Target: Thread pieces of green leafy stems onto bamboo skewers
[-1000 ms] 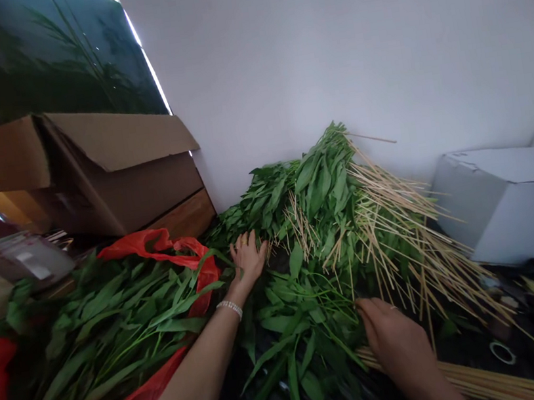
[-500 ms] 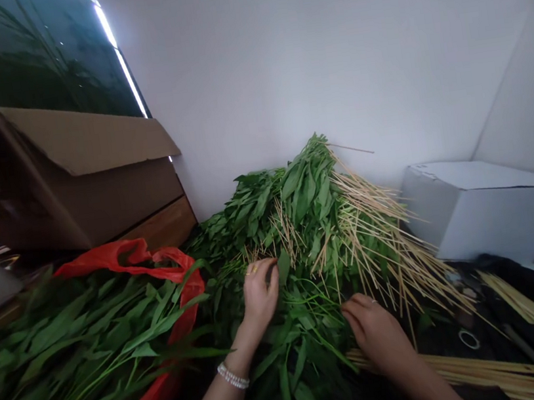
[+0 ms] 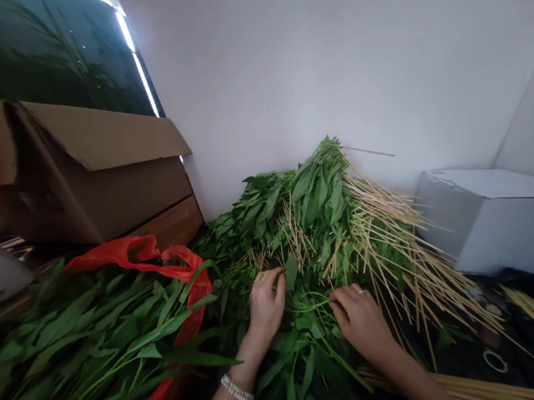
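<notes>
A heap of long-leaved green stems (image 3: 300,222) rises against the wall, with many thin bamboo skewers (image 3: 398,254) poking out through its right side. My left hand (image 3: 266,307), with a beaded bracelet (image 3: 237,389) on the wrist, has its fingers curled into the leaves at the front of the heap. My right hand (image 3: 360,322) is a short way to the right, with its fingers pinched on thin green stems. A second pile of longer leaves (image 3: 82,338) lies to the left of my left forearm.
A red plastic bag (image 3: 130,252) lies among the left pile. Behind it stands an open cardboard box (image 3: 95,178) on a wooden board (image 3: 171,223). A white box (image 3: 508,219) sits at right. Loose skewer bundles (image 3: 472,386) and a tape ring (image 3: 495,361) lie on black sheeting.
My hands have drawn closer together over the leaves. The left has moved down the heap and the right has moved up and to the left. The view has also swung slightly.
</notes>
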The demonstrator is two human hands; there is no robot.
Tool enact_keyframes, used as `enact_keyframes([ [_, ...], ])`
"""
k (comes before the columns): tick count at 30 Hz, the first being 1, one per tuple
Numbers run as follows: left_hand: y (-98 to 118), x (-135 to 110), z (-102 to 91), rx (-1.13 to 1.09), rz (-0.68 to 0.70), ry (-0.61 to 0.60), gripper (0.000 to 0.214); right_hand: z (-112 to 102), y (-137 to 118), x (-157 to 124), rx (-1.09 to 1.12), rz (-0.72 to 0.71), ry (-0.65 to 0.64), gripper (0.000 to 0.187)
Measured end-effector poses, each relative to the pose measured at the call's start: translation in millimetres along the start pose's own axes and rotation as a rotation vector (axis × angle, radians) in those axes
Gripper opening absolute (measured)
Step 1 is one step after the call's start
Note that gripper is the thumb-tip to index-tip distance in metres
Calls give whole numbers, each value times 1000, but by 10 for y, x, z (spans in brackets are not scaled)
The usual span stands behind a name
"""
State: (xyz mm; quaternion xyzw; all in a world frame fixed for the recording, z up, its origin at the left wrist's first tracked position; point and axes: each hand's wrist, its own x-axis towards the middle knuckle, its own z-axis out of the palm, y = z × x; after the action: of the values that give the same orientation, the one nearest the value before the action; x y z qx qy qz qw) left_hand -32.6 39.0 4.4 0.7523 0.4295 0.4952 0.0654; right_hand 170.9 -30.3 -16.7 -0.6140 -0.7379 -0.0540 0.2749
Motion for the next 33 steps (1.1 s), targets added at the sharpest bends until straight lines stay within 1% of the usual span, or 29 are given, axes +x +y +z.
enact_keyframes([
  [2, 5, 7, -26, -27, -33, 45, 24, -70, 14, -35, 113, 23, 103, 14],
  [4, 5, 12, -52, -75, -80, 110, 26, -130, 12, -60, 334, 120, 196, 14],
  [5, 1, 12, -61, -102, -102, 147, 26, -151, 5, -66, 469, 186, 219, 15],
  [8, -8, 3, -66, -161, -130, 213, 25, -178, -36, -62, 834, 338, 182, 21],
  [10, 1, -9, -58, -192, -130, 222, 24, -185, -73, -46, 1008, 392, 162, 23],
  [11, 12, -16, -55, -202, -126, 224, 23, -190, -91, -38, 1060, 409, 149, 24],
  [15, 89, -36, -64, -183, -98, 276, 18, -214, -141, -24, 1101, 449, 93, 24],
  [17, 128, -41, -79, -163, -84, 300, 16, -216, -145, -30, 1081, 460, 99, 24],
  [20, 174, -50, -99, -158, -42, 302, 14, -211, -133, -42, 1029, 455, 134, 21],
  [22, 200, -62, -105, -164, 10, 289, 13, -216, -128, -45, 1014, 453, 142, 19],
  [25, 243, -82, -99, -180, 91, 243, 13, -243, -140, -36, 1060, 445, 100, 19],
  [27, 268, -87, -81, -205, 91, 190, 14, -260, -155, -30, 1120, 424, 57, 21],
  [28, 278, -85, -66, -233, 61, 156, 16, -264, -161, -30, 1145, 411, 35, 23],
  [30, 285, -72, -26, -334, -58, 72, 21, -259, -170, -34, 1183, 393, -7, 27],
  [33, 272, -49, 45, -632, -327, -96, 27, -232, -178, -47, 1228, 394, -61, 31],
])
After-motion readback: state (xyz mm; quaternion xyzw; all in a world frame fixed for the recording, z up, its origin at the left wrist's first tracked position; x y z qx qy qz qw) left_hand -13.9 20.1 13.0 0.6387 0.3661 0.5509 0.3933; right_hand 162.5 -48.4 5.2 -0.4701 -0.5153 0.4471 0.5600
